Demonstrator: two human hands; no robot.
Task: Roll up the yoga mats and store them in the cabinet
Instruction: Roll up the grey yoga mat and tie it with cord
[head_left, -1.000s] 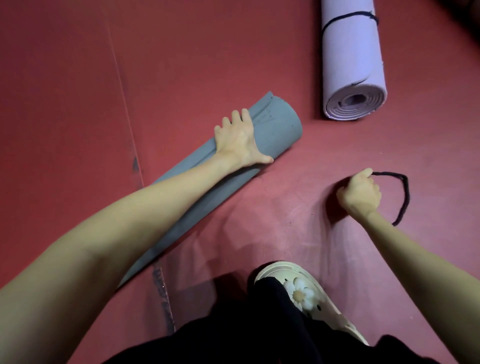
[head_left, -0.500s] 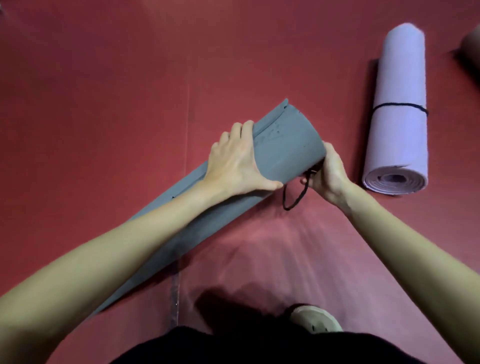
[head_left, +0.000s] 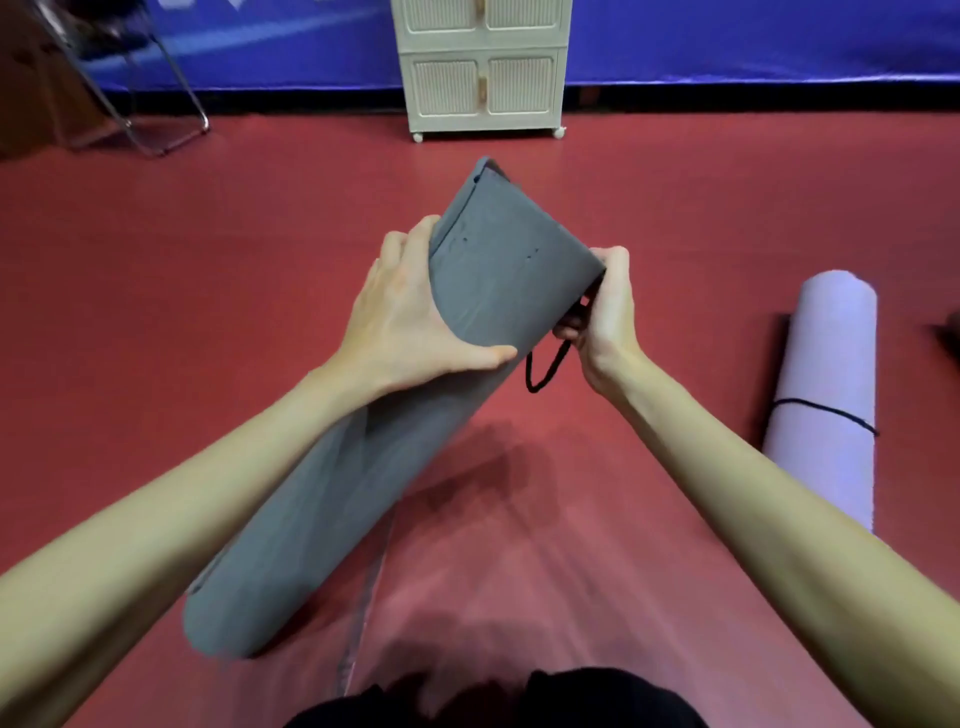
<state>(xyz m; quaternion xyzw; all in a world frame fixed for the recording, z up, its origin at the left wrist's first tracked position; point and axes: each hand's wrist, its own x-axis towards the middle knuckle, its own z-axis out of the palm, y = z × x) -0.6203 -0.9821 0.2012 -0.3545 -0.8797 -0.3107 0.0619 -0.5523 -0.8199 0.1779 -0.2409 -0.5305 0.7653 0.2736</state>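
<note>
Grey mat (head_left: 363, 493) is rolled, not yet tied; its far end is raised off the floor (head_left: 156, 312). Left hand (head_left: 400, 317) grips that end. Right hand (head_left: 597, 312) pinches the black cord (head_left: 545, 371) at its rim. Purple mat (head_left: 826, 395) lies rolled and tied, right. Both mats await storage. Cabinet (head_left: 480, 67) stands ahead, doors closed; nothing lies between. Folding chair (head_left: 130, 78) far left.

Two rolled mats, cabinet beyond.
Grey mat (head_left: 415, 415) tilts up from the floor toward the cream cabinet (head_left: 480, 67); black cord (head_left: 545, 371) dangles at its raised end. Lilac mat (head_left: 826, 384), cord-tied, lies right.
</note>
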